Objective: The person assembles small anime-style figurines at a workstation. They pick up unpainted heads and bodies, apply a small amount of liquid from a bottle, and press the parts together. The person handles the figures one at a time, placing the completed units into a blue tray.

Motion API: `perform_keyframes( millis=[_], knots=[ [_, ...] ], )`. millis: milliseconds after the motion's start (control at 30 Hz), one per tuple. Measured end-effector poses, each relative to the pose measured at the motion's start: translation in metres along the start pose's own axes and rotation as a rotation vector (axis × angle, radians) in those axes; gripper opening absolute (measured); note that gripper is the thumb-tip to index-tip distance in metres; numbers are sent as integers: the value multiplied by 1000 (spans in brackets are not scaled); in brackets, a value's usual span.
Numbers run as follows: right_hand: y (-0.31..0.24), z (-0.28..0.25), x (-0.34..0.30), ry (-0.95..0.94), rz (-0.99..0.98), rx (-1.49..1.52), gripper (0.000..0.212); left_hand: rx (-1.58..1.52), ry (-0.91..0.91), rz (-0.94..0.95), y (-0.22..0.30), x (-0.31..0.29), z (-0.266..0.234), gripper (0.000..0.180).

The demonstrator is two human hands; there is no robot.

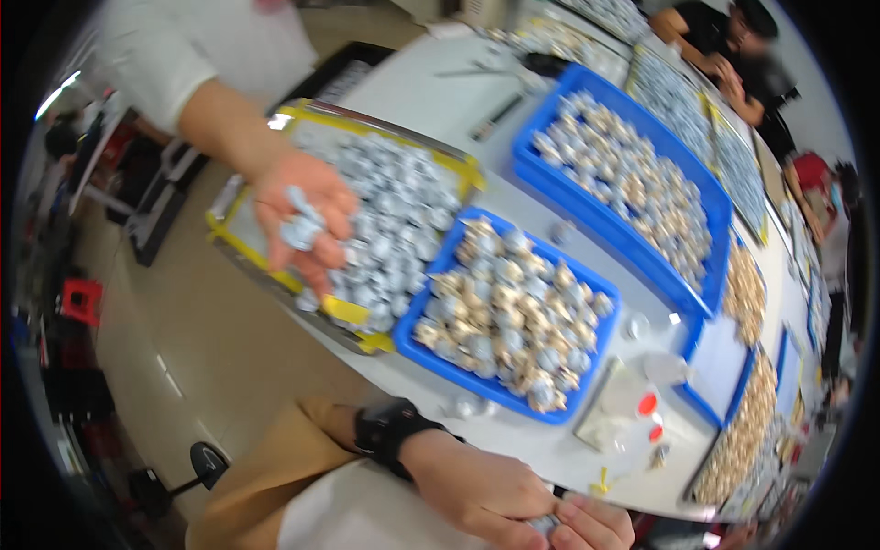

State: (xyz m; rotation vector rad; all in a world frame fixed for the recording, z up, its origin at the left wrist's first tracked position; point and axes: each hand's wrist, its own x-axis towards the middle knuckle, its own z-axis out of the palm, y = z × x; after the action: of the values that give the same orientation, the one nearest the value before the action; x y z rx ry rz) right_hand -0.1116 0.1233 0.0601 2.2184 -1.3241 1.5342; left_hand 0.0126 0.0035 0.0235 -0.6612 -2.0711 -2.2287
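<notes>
Head: grey piece, axis hidden

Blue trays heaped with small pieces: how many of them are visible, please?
2 clearly: the smaller tray near the centre, the larger tray beyond it. Others may be hidden.

The rectangular plastic tray lies on the table, heaped pieces inside it. Just beside it on the left is a tape-rimmed tray spread with loose pieces, a co-worker's hand above. Behind it, toward the right, lies a long bin of pieces. Before it are the left hand and right hand, a small object between them.
</notes>
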Motion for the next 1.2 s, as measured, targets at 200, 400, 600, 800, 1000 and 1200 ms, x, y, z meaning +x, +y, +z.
perform_keyframes(
  millis=[200, 400, 600, 800, 1000, 1200],
  knots=[
    [4, -6, -4, -129, 125, 26, 18, -231, -6, 75, -10, 0, 1, 47],
    [6, -6, -12, -24, 266, 185, 15, -299, -83, 124, -15, 5, -3, 55],
    [8, -13, -13, -86, 244, 282, 17, -272, -68, 129, -12, 5, 0, 57],
    [4, -12, -12, -68, 260, 219, 21, -265, -85, 102, -13, 3, 1, 53],
    [-3, -11, -12, -76, 281, 67, 21, -156, -62, 95, -12, 6, -1, 39],
    [-4, -8, -11, -32, 287, 41, 16, -211, -39, 99, -12, 9, 2, 45]
  ],
)
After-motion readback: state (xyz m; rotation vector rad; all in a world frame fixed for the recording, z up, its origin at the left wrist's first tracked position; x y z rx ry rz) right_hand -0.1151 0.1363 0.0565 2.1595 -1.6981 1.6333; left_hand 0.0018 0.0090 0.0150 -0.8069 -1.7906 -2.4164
